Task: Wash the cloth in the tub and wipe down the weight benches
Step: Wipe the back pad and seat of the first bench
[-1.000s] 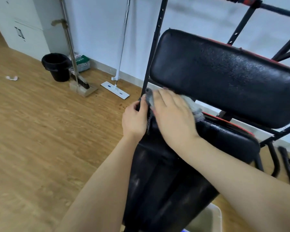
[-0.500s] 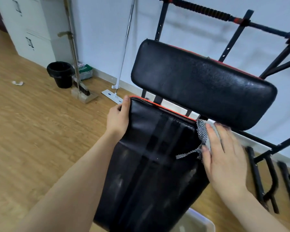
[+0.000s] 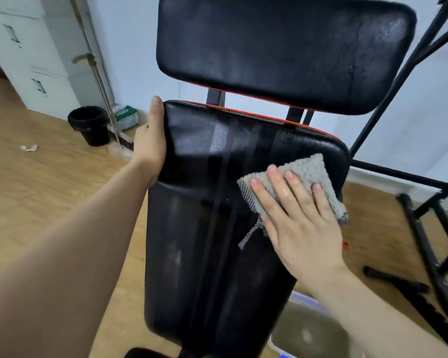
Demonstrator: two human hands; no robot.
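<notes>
Two bare hands are seen on a black padded bench (image 3: 212, 228), viewed from above. A grey cloth (image 3: 305, 177) is pressed flat against the bench's upper right corner by the right hand (image 3: 298, 226), its fingers (image 3: 277, 187) extended and slightly spread on top; nothing is pinched. The cloth's lower edge hangs just past the bench's right side. The bench's upper left edge is gripped by the left hand (image 3: 150, 146), thumb along the top corner, the other fingers hidden behind the pad. A second black pad (image 3: 282, 52) is mounted above. A tub (image 3: 303, 329) of cloudy water is set on the floor (image 3: 36, 192) at lower right. A black bin (image 3: 89, 125) stands by the far wall.
</notes>
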